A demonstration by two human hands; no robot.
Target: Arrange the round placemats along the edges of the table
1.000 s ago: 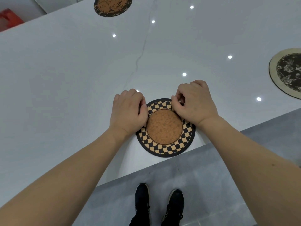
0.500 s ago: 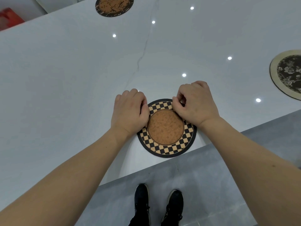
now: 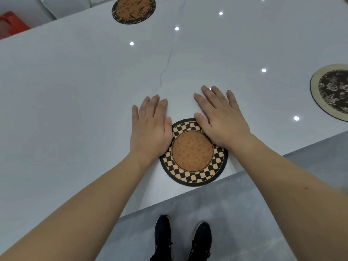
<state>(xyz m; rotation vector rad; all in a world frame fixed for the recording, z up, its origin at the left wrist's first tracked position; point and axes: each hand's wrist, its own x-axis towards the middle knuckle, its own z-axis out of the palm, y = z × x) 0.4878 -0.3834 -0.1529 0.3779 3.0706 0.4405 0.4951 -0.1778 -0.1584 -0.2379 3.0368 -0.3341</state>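
A round placemat with a black-and-tan checkered ring and a brown centre (image 3: pixel 193 153) lies flat at the near edge of the white table (image 3: pixel 75 110). My left hand (image 3: pixel 150 127) is spread flat, palm down, its heel over the mat's left rim. My right hand (image 3: pixel 219 117) is also flat and open, covering the mat's upper right rim, fingers stretched onto the bare table beyond. Neither hand grips the mat. A brown placemat with a dark rim (image 3: pixel 133 9) lies at the far edge. A cream-rimmed dark floral placemat (image 3: pixel 331 91) lies at the right edge.
The glossy tabletop reflects several ceiling lights and has a thin vein running across it. Grey floor (image 3: pixel 244 213) and my black shoes (image 3: pixel 180 240) show below the near edge. Something red (image 3: pixel 11 23) sits beyond the far left corner.
Both hands were curled with fingertips pinching the checkered mat's upper rim; now they are opened out flat, fingers extended over the table. The mat stays at the near edge.
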